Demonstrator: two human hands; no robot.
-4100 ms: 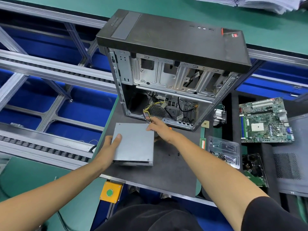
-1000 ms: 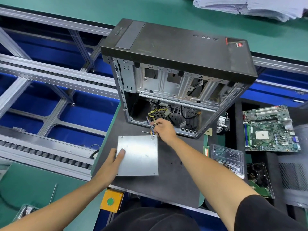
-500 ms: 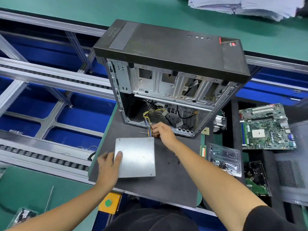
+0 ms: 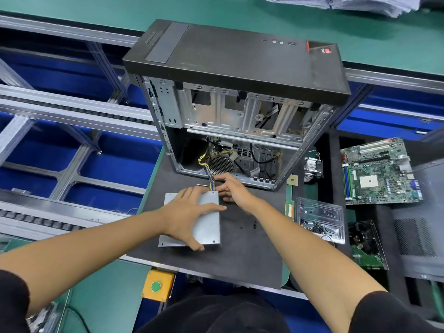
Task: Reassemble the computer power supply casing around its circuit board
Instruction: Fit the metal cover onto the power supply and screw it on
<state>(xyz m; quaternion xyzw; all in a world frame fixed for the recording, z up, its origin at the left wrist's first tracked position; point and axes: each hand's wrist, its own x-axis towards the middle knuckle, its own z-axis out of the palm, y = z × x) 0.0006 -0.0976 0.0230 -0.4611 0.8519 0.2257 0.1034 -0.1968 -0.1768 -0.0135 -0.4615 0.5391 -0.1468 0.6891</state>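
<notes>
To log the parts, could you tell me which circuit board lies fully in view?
The large green motherboard right of the tower; the lower-right green board is partly hidden.

power supply casing point(image 4: 208, 227) | silver metal box, lid on | flat on dark mat | coloured wires point(image 4: 211, 182) exit far edge

A single head-worn wide-angle camera looks forward and steeply down from close above the near edge of the dark work mat point(image 4: 252, 251), both forearms reaching in from the bottom corners.
</notes>
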